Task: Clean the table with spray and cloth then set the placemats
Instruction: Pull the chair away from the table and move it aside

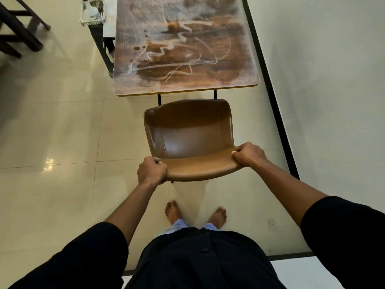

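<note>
Both grips, left hand (151, 170) and right hand (249, 154), clamp my brown moulded leather chair's (189, 132) backrest; streaked brown wooden counter (183, 44) cut off at top.

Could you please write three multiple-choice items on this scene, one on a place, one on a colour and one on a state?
1. Where does the chair stand?
A. at the table's near end
B. on the table
C. against the dark stool

2. What colour is the chair?
A. white
B. brown
C. blue

3. What is the state of the hands?
A. both hang free
B. one holds a cloth
C. both grip the chair's backrest

Answers:
1 A: it stands on the floor just before the table.
2 B: seat and backrest are brown.
3 C: left hand and right hand curl round the backrest's corners.
</note>
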